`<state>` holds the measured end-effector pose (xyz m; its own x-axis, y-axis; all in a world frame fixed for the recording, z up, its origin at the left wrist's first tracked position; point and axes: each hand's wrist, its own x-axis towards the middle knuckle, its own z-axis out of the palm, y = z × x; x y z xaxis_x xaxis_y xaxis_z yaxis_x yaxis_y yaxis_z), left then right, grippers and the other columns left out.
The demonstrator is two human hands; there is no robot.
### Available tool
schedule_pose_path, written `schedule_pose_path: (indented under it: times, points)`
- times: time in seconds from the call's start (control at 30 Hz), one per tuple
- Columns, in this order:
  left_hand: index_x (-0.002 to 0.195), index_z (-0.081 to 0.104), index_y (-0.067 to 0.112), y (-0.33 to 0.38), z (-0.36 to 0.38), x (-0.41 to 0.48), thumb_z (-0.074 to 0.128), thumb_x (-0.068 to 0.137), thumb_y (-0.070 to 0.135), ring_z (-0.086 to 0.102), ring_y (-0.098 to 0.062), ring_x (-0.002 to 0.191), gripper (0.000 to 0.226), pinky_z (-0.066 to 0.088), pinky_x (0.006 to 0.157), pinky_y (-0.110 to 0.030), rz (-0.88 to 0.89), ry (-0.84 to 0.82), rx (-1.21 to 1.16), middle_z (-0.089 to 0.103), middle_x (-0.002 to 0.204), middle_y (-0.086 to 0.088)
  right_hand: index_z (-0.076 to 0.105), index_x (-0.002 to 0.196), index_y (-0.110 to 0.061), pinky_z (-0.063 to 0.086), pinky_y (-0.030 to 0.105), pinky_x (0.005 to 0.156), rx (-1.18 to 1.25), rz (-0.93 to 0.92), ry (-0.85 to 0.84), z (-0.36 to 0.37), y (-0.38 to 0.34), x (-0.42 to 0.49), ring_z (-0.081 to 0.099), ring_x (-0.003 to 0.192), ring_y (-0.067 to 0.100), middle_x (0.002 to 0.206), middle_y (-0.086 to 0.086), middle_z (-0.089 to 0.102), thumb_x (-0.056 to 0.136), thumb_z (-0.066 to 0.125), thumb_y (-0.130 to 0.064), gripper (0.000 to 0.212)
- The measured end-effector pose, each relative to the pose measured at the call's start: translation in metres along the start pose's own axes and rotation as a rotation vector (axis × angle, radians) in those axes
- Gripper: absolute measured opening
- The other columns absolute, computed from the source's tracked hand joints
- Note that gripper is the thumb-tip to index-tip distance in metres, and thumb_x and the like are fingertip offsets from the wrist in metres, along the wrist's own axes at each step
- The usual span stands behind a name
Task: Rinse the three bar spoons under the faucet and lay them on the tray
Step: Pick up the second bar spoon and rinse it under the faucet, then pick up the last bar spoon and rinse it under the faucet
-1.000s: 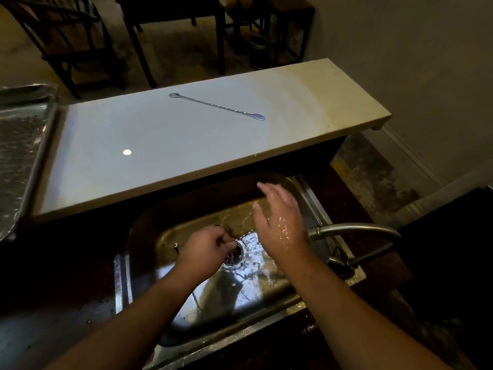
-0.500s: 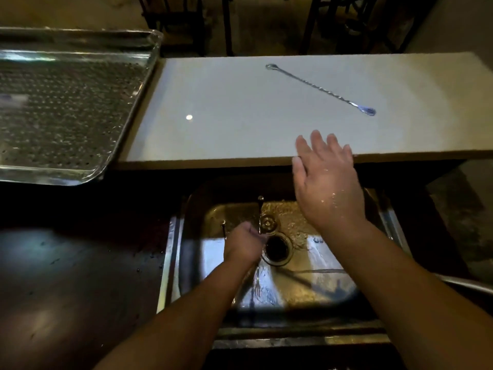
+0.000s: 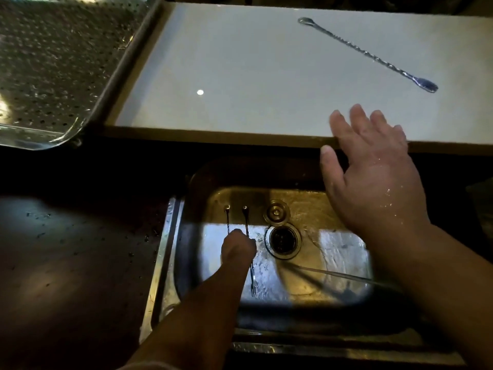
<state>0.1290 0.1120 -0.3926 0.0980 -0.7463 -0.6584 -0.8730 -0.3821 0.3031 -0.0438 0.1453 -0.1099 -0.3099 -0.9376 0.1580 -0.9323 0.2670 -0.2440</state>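
Down in the steel sink (image 3: 170,263), my left hand (image 3: 238,248) grips two thin bar spoons (image 3: 245,222) side by side, their small ends pointing away from me and a forked end showing below the fist. A third bar spoon (image 3: 368,54) with a twisted stem lies diagonally on the white counter slab (image 3: 240,76). My wet right hand (image 3: 373,172) hovers with fingers spread over the sink's right side, its fingertips above the slab's front edge, holding nothing. The perforated metal tray (image 3: 53,62) sits at the upper left.
A drain (image 3: 282,240) and a loose round stopper (image 3: 276,211) lie in the sink bottom. A thin stream of water (image 3: 333,275) crosses the basin from the right. Dark countertop (image 3: 66,263) spreads left of the sink.
My view has shifted closer and leftward. My right hand rose from the sink to the slab's edge. The left hand stays low in the basin, and two spoons now show in it.
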Motion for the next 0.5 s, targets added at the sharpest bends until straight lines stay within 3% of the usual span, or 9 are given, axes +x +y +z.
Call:
schedule_pose_path:
  times: [0.27,0.4,0.5]
  points:
    - [0.103,0.072,0.011,-0.002,-0.019,-0.012,0.064,0.089,0.039,0.069,-0.034,0.105,0.032,0.050,0.077,-0.032,-0.017,0.043,-0.138,0.074,0.108,-0.011,0.037,0.157,-0.020,0.012,0.053,0.127,0.009,0.003,-0.004,-0.001,-0.001,0.000,0.023,0.155,0.036,0.166,0.014,0.034,0.104,0.043,-0.038,0.057]
    - [0.071,0.064,0.015,0.020,-0.063,-0.060,0.061,0.088,0.042,0.065,-0.026,0.071,0.032,0.050,0.063,-0.033,0.122,0.216,-0.453,0.065,0.065,0.001,0.041,0.156,-0.016,0.015,0.056,0.127,0.022,0.022,-0.021,-0.007,-0.007,-0.002,0.026,0.154,0.038,0.165,0.017,0.037,0.102,0.048,-0.033,0.057]
    - [0.063,0.058,0.013,0.047,-0.110,-0.105,0.058,0.088,0.048,0.057,-0.016,0.054,0.042,0.049,0.056,-0.036,0.347,0.403,-0.548,0.060,0.055,0.001,0.041,0.156,-0.015,0.016,0.056,0.127,0.026,0.023,-0.031,-0.016,-0.013,-0.005,0.026,0.154,0.038,0.165,0.017,0.036,0.102,0.049,-0.034,0.058]
